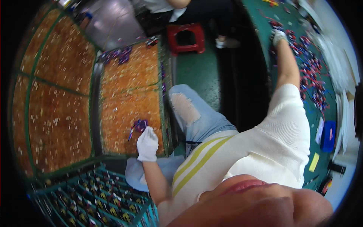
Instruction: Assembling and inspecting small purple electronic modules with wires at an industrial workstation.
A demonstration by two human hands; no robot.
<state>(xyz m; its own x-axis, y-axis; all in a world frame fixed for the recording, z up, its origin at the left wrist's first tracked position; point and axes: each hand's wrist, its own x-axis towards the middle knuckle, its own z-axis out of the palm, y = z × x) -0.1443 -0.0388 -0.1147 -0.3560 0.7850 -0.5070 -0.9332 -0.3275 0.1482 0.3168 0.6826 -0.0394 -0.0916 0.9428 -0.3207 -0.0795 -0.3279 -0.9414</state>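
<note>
Left hand (147,143): gloved, over the brown board (128,102), fingers gathered at the near right edge of the purple bundle (141,125). Whether I pinch it or only touch it, I cannot tell. Bundle lies just beyond my fingertips, slightly left; roundish, no clear long axis. A striped strand (131,134) leaves its left side, slanting back toward me. Left hand is clearly the nearer; no obstacle seen between it and the bundle.

Right hand (279,36): gloved, well apart, far right and forward, over the green table (261,19), at the edge of a wire pile (311,72). Finger closure unreadable.

Around the left grip: purple clump (121,55) at the board's far end; second board (62,125) to the left; rack of parts (90,196) behind left; red stool (185,50) forward right, between the hands.
</note>
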